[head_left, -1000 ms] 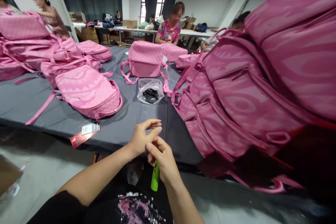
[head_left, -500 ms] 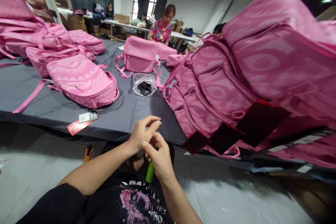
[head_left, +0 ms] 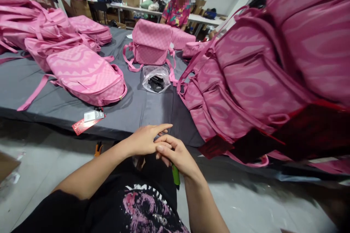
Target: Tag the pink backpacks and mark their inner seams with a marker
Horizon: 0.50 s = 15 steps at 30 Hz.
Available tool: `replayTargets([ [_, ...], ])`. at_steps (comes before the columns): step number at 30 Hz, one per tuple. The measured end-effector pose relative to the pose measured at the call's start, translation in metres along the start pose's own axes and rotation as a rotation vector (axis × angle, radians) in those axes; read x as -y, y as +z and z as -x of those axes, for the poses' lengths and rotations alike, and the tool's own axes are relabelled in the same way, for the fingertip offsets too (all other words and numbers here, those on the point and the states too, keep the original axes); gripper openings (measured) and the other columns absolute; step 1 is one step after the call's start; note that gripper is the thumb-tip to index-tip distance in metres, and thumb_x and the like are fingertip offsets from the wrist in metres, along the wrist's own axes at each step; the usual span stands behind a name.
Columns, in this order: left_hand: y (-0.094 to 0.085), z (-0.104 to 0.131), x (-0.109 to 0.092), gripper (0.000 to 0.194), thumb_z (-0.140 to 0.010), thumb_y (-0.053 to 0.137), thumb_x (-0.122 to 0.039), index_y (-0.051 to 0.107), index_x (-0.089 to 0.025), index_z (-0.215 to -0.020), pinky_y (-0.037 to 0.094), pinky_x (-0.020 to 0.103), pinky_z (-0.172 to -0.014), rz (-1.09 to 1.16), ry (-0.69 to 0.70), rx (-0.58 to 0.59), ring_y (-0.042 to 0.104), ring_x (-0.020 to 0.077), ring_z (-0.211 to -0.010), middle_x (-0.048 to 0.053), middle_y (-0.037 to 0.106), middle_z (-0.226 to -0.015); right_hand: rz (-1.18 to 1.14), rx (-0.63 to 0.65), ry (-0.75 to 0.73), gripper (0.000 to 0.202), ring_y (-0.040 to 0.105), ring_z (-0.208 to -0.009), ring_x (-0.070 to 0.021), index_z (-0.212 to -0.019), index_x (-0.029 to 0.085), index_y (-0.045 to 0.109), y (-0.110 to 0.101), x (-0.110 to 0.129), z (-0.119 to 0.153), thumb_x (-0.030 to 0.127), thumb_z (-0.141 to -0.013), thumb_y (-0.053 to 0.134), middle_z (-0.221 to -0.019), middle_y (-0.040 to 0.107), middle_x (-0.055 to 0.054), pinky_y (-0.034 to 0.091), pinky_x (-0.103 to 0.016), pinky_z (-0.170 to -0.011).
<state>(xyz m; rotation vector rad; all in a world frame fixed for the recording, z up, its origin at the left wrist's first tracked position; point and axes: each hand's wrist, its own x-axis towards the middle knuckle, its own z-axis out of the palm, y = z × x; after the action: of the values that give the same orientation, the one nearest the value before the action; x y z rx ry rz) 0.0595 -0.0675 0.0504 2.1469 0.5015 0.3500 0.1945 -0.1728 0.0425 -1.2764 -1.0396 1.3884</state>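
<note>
My left hand (head_left: pixel 149 138) is held in front of my body at the table's edge, its fingers loosely stretched and nothing visible in it. My right hand (head_left: pixel 180 154) touches it from the right, fingertips against the left palm and fingers. Below the right palm sticks out a slim green handle (head_left: pixel 175 175), apparently gripped by the lower fingers; its upper end is hidden, so the kind of tool does not show. Beyond my hands lies an open clear plastic bag (head_left: pixel 144 86) with small black pieces (head_left: pixel 157 84) inside.
A pink backpack (head_left: pixel 84 74) with a red tag (head_left: pixel 82 126) lies left on the grey-covered table (head_left: pixel 131 113); more are piled behind it. A pink bag (head_left: pixel 151 40) stands behind the plastic bag. Large pink backpacks (head_left: pixel 246 87) crowd the right. A person (head_left: pixel 177 9) works opposite.
My hands have shifted slightly right, and my left fingers have straightened. The green handle has swung right with my right hand. The view has tilted down and turned a little.
</note>
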Motion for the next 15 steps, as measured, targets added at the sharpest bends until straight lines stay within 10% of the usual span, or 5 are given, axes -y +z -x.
replayTargets([
  [15, -0.001, -0.009, 0.019, 0.057, -0.082, 0.059, -0.044, 0.055, -0.022, -0.134, 0.049, 0.041, -0.099, -0.056, -0.12, 0.142, 0.063, 0.0278, -0.115, 0.009, 0.065, -0.129, -0.086, -0.076, 0.019, 0.03, 0.04, -0.037, -0.0046, -0.087, 0.016, 0.069, 0.0, -0.012, -0.009, 0.045, -0.079, 0.071, -0.059, 0.065, 0.001, 0.027, -0.018, -0.037],
])
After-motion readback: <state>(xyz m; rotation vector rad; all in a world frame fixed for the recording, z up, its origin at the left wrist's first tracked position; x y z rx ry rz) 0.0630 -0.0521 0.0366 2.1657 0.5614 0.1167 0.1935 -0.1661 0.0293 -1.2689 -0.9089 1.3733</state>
